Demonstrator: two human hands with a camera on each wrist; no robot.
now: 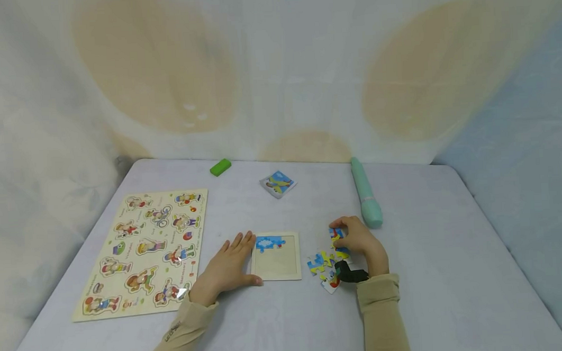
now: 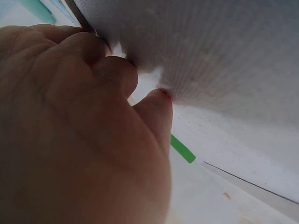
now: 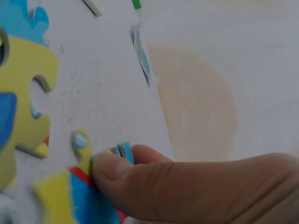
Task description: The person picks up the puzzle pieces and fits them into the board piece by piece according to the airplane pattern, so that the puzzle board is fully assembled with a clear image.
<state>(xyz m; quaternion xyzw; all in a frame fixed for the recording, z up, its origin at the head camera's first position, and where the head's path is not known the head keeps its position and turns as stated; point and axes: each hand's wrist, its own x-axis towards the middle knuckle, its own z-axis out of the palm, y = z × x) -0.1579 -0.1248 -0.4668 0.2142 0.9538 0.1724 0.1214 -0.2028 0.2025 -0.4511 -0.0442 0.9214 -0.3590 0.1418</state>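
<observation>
Fingers of the right hand (image 1: 364, 241) are pinching a piece (image 1: 334, 233) right of the tray (image 1: 276, 267) in the head view, seemingly picking it up; the next move is probably calling for lifting clear of other pieces (image 1: 317, 263). The left hand (image 1: 226, 269) is lying, fingers spread, at the tray's edge. The left wrist view is showing no pieces; the right is showing them closely.

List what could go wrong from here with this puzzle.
The right hand pinches at least one puzzle piece right beside the loose pieces, so it might nudge them about.
The blue pieces fill only part of the tray's far end; a bump from the left hand at its left edge could shift them.
The teal wand lies close beyond the right hand and might get knocked.
</observation>
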